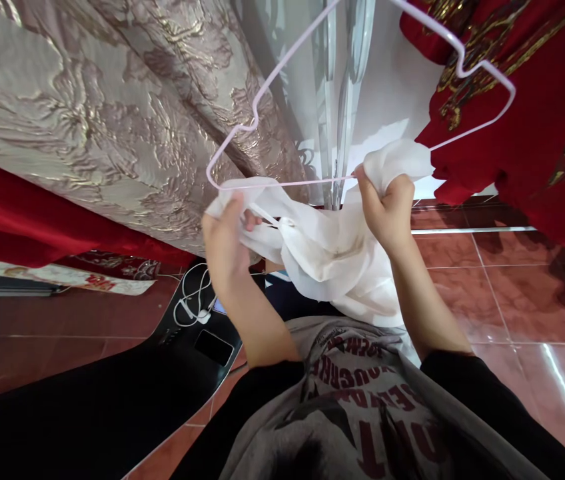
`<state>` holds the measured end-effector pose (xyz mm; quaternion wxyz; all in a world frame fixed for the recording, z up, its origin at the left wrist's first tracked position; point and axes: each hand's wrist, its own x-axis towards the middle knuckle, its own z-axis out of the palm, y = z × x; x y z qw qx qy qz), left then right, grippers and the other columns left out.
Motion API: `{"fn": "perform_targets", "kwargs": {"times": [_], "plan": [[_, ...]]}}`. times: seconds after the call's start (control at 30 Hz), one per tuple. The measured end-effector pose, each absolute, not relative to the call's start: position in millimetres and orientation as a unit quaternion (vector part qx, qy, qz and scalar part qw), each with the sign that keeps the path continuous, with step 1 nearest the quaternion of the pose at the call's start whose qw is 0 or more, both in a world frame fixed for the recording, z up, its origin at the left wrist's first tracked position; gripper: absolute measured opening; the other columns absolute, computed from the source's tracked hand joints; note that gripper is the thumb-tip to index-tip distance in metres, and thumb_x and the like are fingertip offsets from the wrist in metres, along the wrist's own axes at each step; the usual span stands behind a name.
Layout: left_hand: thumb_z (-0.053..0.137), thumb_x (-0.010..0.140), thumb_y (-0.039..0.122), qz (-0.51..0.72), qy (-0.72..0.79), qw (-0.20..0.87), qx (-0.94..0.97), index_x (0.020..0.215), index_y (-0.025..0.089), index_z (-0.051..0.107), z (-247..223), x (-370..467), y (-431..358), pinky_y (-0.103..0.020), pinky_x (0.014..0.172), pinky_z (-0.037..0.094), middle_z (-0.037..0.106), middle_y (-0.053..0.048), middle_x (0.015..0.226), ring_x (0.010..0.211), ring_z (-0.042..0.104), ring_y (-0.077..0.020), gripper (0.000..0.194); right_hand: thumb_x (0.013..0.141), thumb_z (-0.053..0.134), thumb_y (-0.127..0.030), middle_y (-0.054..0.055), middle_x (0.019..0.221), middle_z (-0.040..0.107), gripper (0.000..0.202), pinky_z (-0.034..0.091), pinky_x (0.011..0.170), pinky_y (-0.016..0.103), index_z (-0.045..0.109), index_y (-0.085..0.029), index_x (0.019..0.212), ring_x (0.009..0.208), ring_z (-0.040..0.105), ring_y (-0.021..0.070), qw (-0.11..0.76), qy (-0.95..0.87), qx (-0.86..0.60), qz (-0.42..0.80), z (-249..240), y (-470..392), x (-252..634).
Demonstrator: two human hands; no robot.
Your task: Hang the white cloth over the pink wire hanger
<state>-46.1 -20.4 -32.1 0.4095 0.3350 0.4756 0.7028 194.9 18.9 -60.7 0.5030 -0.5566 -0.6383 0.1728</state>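
A pale pink clothes hanger [282,65] hangs in front of me, its top cut off by the upper edge of the view. White sheer fabric [332,253] lies over its lower bar at two places and droops in folds toward my lap. My left hand [226,233] pinches the fabric near the hanger's left corner, its fingers partly behind the cloth. My right hand [386,207] grips the bunched fabric right of centre, with the thumb against the bar. Whether the cloth is a garment or a plain length I cannot tell.
A cream embossed curtain [162,120] hangs at left. Red cloth with gold decoration [527,133] hangs at right. Pale metal bars [347,87] stand behind the hanger. A black surface [127,393] at lower left holds a phone [214,348] and a white cable [197,307]. Reddish tiles [512,293] cover the floor.
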Motion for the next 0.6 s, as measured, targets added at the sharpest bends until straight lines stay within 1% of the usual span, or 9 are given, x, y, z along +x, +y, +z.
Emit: {"fn": "perform_targets", "kwargs": {"times": [0.03, 0.1, 0.13, 0.17, 0.2, 0.27, 0.37, 0.47, 0.6], "plan": [[0.064, 0.097, 0.015, 0.723, 0.484, 0.372, 0.322, 0.082, 0.016, 0.066, -27, -53, -19, -0.024, 0.055, 0.049, 0.069, -0.002, 0.076, 0.048, 0.038, -0.0074, 0.015, 0.100, 0.050, -0.068, 0.002, 0.071, 0.038, 0.057, 0.042, 0.071, 0.032, 0.045, -0.019, 0.072, 0.074, 0.045, 0.0128, 0.504, -0.640, -0.553, 0.172, -60, 19, 195], [0.069, 0.095, 0.019, 0.744, 0.508, 0.297, 0.316, 0.092, 0.015, 0.063, -16, -64, -15, -0.028, 0.064, 0.056, 0.066, -0.002, 0.081, 0.063, 0.057, -0.0121, 0.007, 0.100, 0.049, -0.068, 0.002, 0.071, 0.037, 0.058, 0.041, 0.071, 0.032, 0.044, -0.019, 0.071, 0.073, 0.044, 0.0126, 0.504, -0.643, -0.550, 0.173, -60, 18, 194], [0.074, 0.092, 0.024, 0.736, 0.531, 0.262, 0.328, 0.096, 0.015, 0.061, -11, -70, -12, -0.031, 0.069, 0.058, 0.066, -0.002, 0.086, 0.073, 0.063, -0.0151, 0.015, 0.101, 0.048, -0.068, 0.002, 0.070, 0.037, 0.058, 0.041, 0.071, 0.032, 0.044, -0.019, 0.071, 0.072, 0.044, 0.0125, 0.502, -0.644, -0.550, 0.174, -60, 17, 193], [0.078, 0.088, 0.027, 0.719, 0.557, 0.233, 0.344, 0.098, 0.015, 0.060, -7, -75, -9, -0.035, 0.075, 0.060, 0.066, -0.003, 0.090, 0.080, 0.065, -0.0179, 0.024, 0.101, 0.048, -0.068, 0.002, 0.070, 0.037, 0.058, 0.041, 0.070, 0.032, 0.044, -0.019, 0.071, 0.072, 0.044, 0.0125, 0.499, -0.645, -0.551, 0.176, -60, 15, 192], [0.082, 0.084, 0.029, 0.695, 0.582, 0.213, 0.365, 0.098, 0.015, 0.059, -3, -81, -6, -0.039, 0.081, 0.061, 0.065, -0.003, 0.091, 0.085, 0.066, -0.0201, 0.030, 0.101, 0.048, -0.068, 0.002, 0.069, 0.037, 0.058, 0.041, 0.070, 0.032, 0.044, -0.018, 0.071, 0.072, 0.044, 0.0126, 0.495, -0.646, -0.553, 0.179, -61, 14, 190], [0.083, 0.078, 0.027, 0.660, 0.614, 0.187, 0.391, 0.097, 0.016, 0.057, 0, -94, -1, -0.046, 0.090, 0.061, 0.064, -0.002, 0.091, 0.088, 0.066, -0.0220, 0.034, 0.102, 0.047, -0.066, 0.002, 0.068, 0.037, 0.057, 0.041, 0.071, 0.031, 0.044, -0.018, 0.071, 0.073, 0.045, 0.0131, 0.488, -0.646, -0.557, 0.185, -63, 12, 184], [0.077, 0.070, 0.018, 0.664, 0.615, 0.153, 0.398, 0.097, 0.019, 0.052, 1, -112, 6, -0.054, 0.103, 0.055, 0.064, -0.001, 0.096, 0.095, 0.067, -0.0231, 0.037, 0.103, 0.045, -0.063, 0.002, 0.068, 0.038, 0.055, 0.040, 0.070, 0.031, 0.044, -0.018, 0.072, 0.073, 0.045, 0.0132, 0.484, -0.641, -0.566, 0.187, -66, 13, 176], [0.074, 0.067, 0.019, 0.656, 0.598, 0.121, 0.444, 0.099, 0.019, 0.049, 2, -121, 16, -0.059, 0.109, 0.050, 0.058, -0.001, 0.098, 0.100, 0.066, -0.0240, 0.041, 0.104, 0.046, -0.060, 0.002, 0.068, 0.036, 0.053, 0.036, 0.069, 0.030, 0.041, -0.019, 0.071, 0.071, 0.041, 0.0123, 0.480, -0.642, -0.569, 0.182, -66, 14, 176], [0.070, 0.067, 0.020, 0.682, 0.551, 0.105, 0.469, 0.093, 0.020, 0.046, 9, -120, 32, -0.060, 0.109, 0.048, 0.050, 0.000, 0.091, 0.099, 0.064, -0.0237, 0.035, 0.104, 0.049, -0.058, -0.002, 0.064, 0.023, 0.057, 0.026, 0.063, 0.030, 0.025, -0.021, 0.066, 0.064, 0.027, 0.0094, 0.463, -0.648, -0.576, 0.184, -61, 10, 182]]}}
